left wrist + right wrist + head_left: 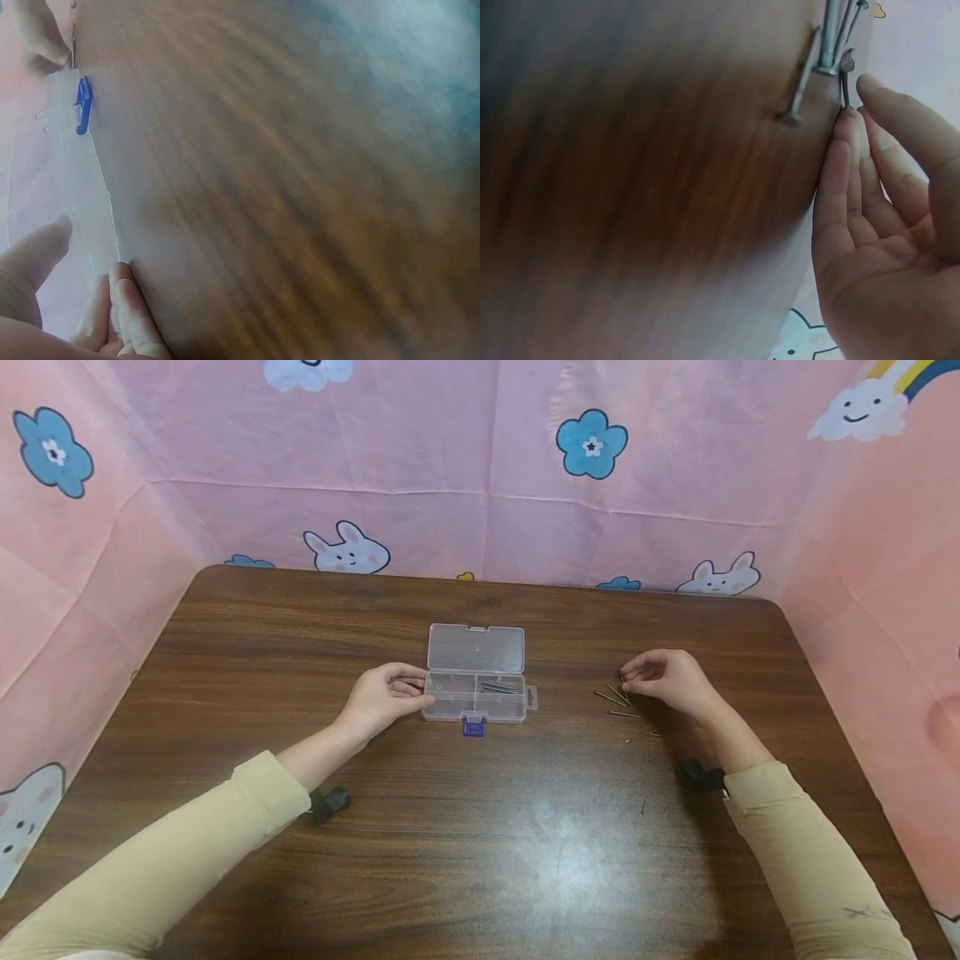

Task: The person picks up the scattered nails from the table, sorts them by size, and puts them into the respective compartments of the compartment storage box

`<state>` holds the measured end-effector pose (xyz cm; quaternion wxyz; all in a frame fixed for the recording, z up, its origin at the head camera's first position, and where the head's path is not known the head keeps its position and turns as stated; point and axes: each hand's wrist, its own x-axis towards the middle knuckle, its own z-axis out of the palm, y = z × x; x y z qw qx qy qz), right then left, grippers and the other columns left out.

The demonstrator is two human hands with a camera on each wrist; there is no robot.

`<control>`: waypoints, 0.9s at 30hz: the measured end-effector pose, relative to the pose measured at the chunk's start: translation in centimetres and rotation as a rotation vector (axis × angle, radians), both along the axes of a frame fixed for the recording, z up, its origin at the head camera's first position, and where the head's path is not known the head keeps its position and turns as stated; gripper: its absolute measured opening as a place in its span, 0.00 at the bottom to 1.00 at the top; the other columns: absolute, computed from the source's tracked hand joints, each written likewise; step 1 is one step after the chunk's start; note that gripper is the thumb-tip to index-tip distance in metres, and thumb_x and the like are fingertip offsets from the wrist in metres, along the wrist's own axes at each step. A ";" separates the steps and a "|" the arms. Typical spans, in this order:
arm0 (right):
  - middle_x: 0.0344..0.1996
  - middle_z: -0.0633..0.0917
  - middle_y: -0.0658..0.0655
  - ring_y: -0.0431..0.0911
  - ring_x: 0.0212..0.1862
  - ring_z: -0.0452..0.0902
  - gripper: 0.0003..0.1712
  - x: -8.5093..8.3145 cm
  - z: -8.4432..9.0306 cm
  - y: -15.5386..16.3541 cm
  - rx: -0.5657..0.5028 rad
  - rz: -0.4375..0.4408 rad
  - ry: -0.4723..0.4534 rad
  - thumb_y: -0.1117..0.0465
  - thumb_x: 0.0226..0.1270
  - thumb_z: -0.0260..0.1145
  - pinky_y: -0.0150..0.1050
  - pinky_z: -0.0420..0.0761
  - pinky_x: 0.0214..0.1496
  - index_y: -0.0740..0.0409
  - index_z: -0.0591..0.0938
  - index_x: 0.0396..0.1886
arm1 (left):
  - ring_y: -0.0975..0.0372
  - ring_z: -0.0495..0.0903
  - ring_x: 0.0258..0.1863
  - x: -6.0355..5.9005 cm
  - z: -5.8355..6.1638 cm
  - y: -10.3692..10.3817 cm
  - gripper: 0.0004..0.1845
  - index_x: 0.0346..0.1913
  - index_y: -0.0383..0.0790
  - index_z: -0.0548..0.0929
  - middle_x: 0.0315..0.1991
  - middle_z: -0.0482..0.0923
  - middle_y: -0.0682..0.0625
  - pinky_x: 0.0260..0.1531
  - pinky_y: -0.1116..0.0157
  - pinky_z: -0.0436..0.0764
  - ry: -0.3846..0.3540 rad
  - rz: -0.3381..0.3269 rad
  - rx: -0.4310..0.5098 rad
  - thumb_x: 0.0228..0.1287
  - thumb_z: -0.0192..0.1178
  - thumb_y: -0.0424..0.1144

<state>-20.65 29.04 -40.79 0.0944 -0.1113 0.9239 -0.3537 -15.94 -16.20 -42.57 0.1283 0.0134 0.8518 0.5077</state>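
Fingers of right hand pinch blurred nail; left hand grips box

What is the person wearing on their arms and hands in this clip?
Both arms wear long pale-yellow sleeves, the left sleeve and right sleeve, which bears a small dark scribble near the elbow. A black wrist-mounted device sits at each cuff. The left hand and right hand are bare, with no gloves.

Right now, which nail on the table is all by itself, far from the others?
The small nail nearest the person, below the right hand. The other loose nails lie bunched by the fingers.
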 end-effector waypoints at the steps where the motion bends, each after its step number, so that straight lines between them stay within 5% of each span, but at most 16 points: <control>1: 0.41 0.92 0.67 0.29 0.34 0.82 0.14 0.0 0.0 -0.1 0.003 -0.003 0.002 0.64 0.67 0.78 0.22 0.78 0.39 0.67 0.90 0.48 | 0.47 0.86 0.55 0.0 0.0 0.0 0.26 0.66 0.31 0.81 0.61 0.85 0.35 0.47 0.72 0.82 -0.001 0.001 -0.002 0.68 0.73 0.37; 27: 0.40 0.91 0.69 0.33 0.34 0.81 0.10 -0.2 -0.1 -0.6 0.031 -0.025 0.001 0.70 0.65 0.74 0.21 0.77 0.38 0.70 0.89 0.44 | 0.48 0.87 0.54 0.1 0.1 0.1 0.26 0.65 0.31 0.81 0.59 0.85 0.35 0.47 0.71 0.82 -0.002 0.005 -0.012 0.68 0.73 0.37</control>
